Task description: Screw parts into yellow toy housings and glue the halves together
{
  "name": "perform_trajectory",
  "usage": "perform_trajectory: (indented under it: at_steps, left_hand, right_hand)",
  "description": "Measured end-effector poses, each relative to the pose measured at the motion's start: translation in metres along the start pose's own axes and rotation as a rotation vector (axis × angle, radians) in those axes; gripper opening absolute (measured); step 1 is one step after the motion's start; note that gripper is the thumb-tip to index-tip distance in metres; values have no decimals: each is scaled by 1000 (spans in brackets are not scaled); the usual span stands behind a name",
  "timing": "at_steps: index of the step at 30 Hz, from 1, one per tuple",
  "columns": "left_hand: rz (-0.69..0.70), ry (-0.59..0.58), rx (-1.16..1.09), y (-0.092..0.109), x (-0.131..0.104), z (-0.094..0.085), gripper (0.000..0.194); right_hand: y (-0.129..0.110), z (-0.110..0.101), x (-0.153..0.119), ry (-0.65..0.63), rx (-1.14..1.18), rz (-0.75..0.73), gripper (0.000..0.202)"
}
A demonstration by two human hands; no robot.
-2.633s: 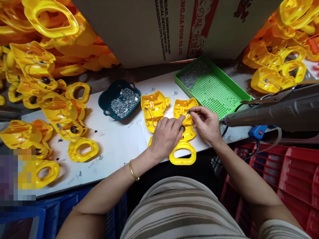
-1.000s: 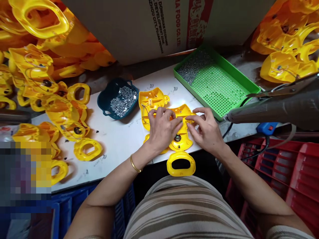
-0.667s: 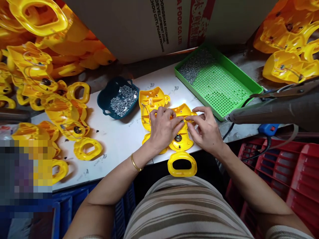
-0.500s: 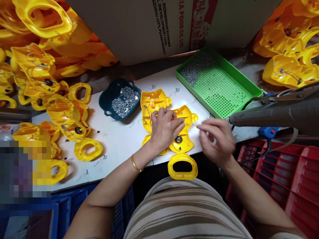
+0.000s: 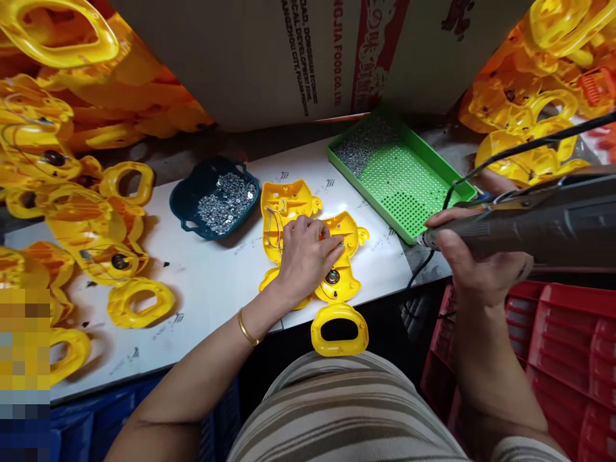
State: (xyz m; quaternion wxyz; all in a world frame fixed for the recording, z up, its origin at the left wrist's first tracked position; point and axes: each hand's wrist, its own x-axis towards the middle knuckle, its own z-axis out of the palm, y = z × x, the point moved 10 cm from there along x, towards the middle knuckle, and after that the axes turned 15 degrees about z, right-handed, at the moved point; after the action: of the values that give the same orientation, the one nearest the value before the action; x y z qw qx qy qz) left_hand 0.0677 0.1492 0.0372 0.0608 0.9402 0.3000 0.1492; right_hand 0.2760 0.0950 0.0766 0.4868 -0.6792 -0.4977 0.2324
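Note:
My left hand (image 5: 308, 256) is closed, its fingers bent down onto a yellow plastic shell half (image 5: 349, 228) with a round metal piece in its lower part. The fingertips cover some of the shell's middle. Beside it lies a second yellow shell half (image 5: 286, 199) with thin wires inside. A yellow ring-shaped handle (image 5: 339, 330) at the bottom of the shell sticks out past the table edge. At the right, my right hand (image 5: 486, 269) grips a dark grey electric screwdriver (image 5: 543, 221), its tip end pointing left. The hand's far fingers are partly hidden behind the tool.
A dark teal basket (image 5: 185, 196) of small metal parts stands left of the shells. Behind lies a green perforated tray (image 5: 437, 151) with screws at its far left end. Yellow shells (image 5: 91, 240) crowd the table's left. A cardboard box (image 5: 255, 70) stands behind; red crates (image 5: 568, 359) are below right.
My right hand has moved right from beside the shell and taken hold of the electric screwdriver. My left hand stays on the shell. The whole view has shifted a little.

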Motion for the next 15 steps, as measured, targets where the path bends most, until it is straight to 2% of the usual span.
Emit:
perform_trajectory:
  at_steps: [3, 7, 11, 15]
  left_hand:
    - [0, 6, -5, -1, -1, 0, 16]
    - [11, 1, 26, 0, 0, 0, 13]
    - [22, 25, 70, 3, 0, -4, 10]
    - [28, 51, 85, 4, 1, -6, 8]
  right_hand:
    - [-19, -7, 9, 60, 123, -50, 21]
    - [-25, -12, 16, 130, 313, -40, 28]
    - [-25, -6, 26, 66, 371, 25, 32]
    - [-38, -4, 22, 68, 329, -54, 34]
